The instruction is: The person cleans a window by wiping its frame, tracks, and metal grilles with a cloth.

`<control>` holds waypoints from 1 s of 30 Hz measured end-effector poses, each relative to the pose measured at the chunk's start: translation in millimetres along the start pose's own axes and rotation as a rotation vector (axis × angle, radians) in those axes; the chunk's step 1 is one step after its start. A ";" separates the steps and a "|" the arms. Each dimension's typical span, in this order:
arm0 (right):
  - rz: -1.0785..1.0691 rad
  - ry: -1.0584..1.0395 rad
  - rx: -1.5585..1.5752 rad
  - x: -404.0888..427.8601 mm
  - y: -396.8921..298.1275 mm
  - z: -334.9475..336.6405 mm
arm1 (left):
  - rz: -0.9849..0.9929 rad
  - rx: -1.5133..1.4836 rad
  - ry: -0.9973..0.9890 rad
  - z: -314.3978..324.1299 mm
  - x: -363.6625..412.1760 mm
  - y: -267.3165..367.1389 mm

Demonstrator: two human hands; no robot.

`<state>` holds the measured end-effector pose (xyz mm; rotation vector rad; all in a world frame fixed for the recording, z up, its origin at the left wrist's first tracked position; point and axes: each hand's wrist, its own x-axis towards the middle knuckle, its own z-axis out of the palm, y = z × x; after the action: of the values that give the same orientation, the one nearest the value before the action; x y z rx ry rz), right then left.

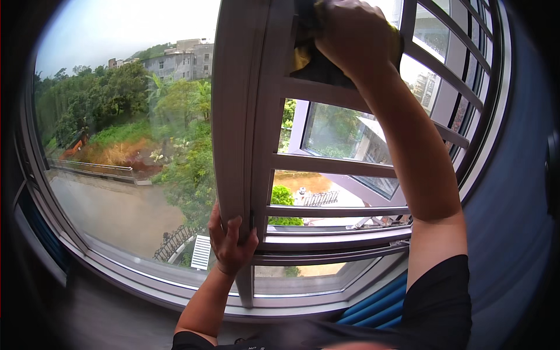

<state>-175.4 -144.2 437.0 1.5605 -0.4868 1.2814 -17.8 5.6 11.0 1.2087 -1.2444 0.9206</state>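
High on the window, my right hand (356,37) holds a dark cloth (326,65) with yellow parts. The cloth lies at the upper crossbars of a metal window guard (332,166), and my hand and forearm hide some of the bars. Lower down, my left hand (232,247) grips the upright metal window post (238,118), its fingers wrapped on both sides. Left of the post is a large glass pane (131,210). Behind the guard, a window sash (341,131) is swung outward.
A metal window frame (153,291) runs along the bottom, with a smaller lower pane (315,280). Blue pleated fabric (376,306) hangs below at right. A blue surface (512,183) borders the right side. Outside are trees (109,87), a paved yard (118,214) and grey buildings (175,63).
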 end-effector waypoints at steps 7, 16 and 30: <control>-0.051 -0.032 0.319 13.6 -13.2 5.4 | 0.054 0.030 0.000 2.5 -16.8 -9.6; -0.626 0.102 0.102 -68.0 168.0 -32.5 | 0.079 0.047 -0.004 11.9 -17.2 -10.1; -0.067 0.218 -0.079 -117.1 74.6 -20.8 | 0.021 0.059 0.007 2.5 -21.3 -14.0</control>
<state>-286.5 -188.7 363.7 1.3425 -0.3390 1.3461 -7.7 3.0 -12.4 1.2397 -1.2336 0.9823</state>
